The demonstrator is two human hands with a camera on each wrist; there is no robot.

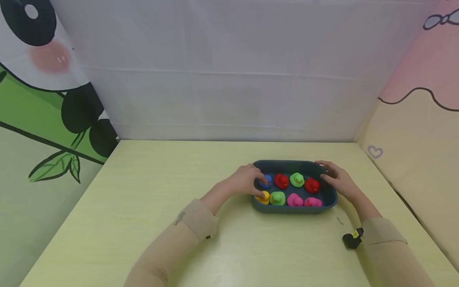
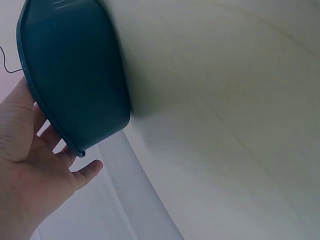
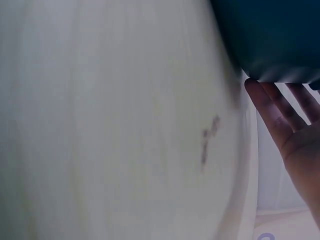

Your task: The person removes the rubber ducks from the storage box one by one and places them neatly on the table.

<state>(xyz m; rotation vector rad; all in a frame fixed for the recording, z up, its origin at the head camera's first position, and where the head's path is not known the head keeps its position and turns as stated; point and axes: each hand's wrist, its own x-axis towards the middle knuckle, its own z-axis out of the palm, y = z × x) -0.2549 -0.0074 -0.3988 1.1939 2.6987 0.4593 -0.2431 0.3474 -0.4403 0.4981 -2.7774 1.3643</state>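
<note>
A dark teal plastic tub stands on the table, holding several rubber ducks in two rows. My left hand reaches over its left end. Its fingers are spread, one near the blue duck and the thumb by the yellow duck, both partly covered. My right hand holds the right end, thumb over the rim, fingers against the outer wall in the right wrist view. Between the hands sit a red duck, a green duck, another red duck, a second green duck and two pink ducks.
The pale wooden table extends left and in front of the tub. A white cloth wall rises behind, with printed panels on both sides. A small black device hangs at my right cuff. A dark mark shows on the tabletop.
</note>
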